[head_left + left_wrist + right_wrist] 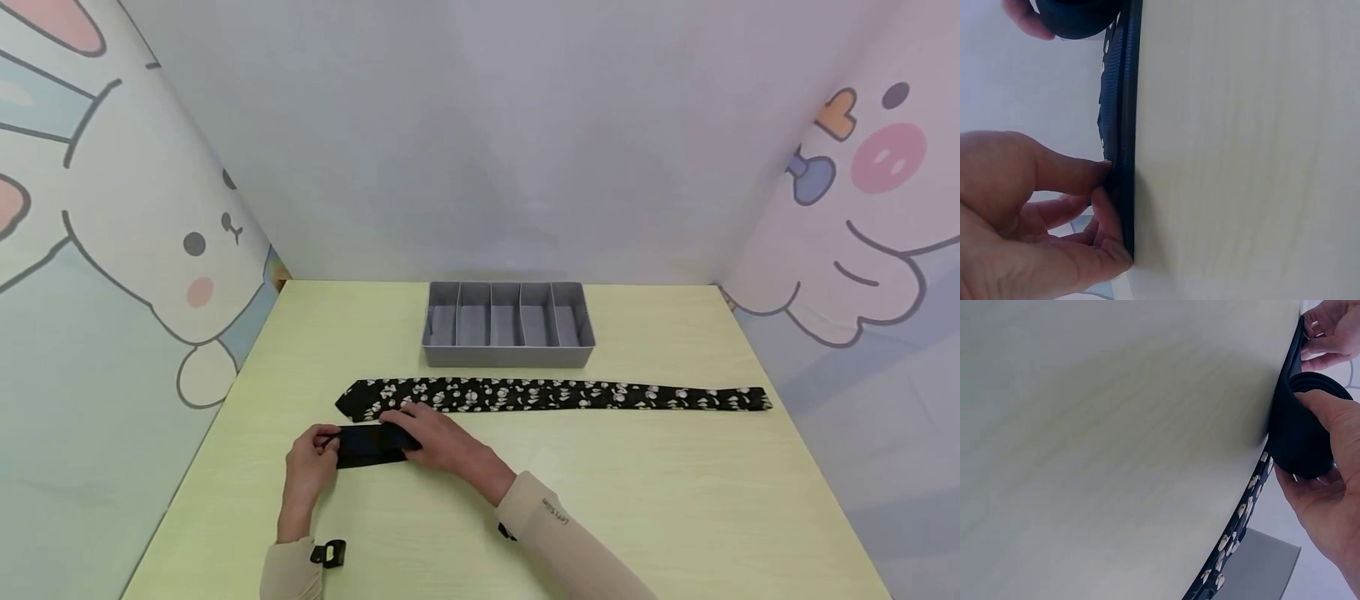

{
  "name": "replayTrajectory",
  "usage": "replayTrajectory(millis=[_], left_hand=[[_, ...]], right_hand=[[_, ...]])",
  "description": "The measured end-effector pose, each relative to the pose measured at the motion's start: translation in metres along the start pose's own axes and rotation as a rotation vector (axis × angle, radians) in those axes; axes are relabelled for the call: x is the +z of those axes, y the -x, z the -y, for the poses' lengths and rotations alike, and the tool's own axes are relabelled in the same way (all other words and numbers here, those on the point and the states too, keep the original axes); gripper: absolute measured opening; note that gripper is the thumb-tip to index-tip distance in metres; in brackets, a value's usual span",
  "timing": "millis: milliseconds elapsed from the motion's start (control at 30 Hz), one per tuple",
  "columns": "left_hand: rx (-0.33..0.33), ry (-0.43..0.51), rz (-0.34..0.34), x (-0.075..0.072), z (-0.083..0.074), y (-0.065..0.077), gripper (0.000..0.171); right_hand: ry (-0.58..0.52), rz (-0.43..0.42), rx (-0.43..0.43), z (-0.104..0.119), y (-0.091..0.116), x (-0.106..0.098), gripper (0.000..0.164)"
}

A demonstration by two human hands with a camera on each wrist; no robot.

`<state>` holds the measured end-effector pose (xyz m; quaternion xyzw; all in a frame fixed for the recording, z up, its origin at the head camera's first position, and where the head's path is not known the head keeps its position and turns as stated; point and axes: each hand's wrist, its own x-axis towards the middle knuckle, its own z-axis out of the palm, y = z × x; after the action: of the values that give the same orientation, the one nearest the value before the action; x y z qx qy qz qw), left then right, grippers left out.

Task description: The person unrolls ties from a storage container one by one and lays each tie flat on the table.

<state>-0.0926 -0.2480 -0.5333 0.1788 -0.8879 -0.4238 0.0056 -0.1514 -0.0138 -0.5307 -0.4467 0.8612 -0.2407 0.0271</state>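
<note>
A plain dark necktie (363,447) lies near the front left of the table, partly wound into a roll (1300,440). My right hand (444,437) grips the roll, with the thumb at its coiled edge in the right wrist view. The flat end of this tie is pinched by my left hand (309,467), thumb and fingers at its edge close over the table. Just behind, a black necktie with a white pattern (555,395) is stretched out lengthwise, its pointed wide end to the left. The fingertips of my right hand overlap its lower edge in the head view.
Behind the patterned tie stands a grey box (506,357) with several narrow compartments. The pale yellow table (637,500) meets a plain wall at the back. Cartoon-printed walls (150,208) border it at the left and right.
</note>
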Motion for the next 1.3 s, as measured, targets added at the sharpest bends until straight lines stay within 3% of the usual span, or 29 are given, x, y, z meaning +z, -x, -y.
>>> replayTrajectory(millis=[467, 667, 1300], left_hand=[[-0.005, -0.031, 0.000, 0.001, 0.004, -0.002, 0.020], [0.025, -0.048, 0.011, -0.002, 0.005, -0.002, 0.020], [0.062, -0.062, 0.030, -0.001, 0.000, -0.005, 0.020]], right_hand=[[0.030, 0.016, -0.004, -0.012, 0.009, -0.003, 0.058], [0.004, 0.029, 0.008, -0.016, 0.015, -0.005, 0.059], [0.013, -0.017, 0.001, -0.026, 0.030, -0.016, 0.059]])
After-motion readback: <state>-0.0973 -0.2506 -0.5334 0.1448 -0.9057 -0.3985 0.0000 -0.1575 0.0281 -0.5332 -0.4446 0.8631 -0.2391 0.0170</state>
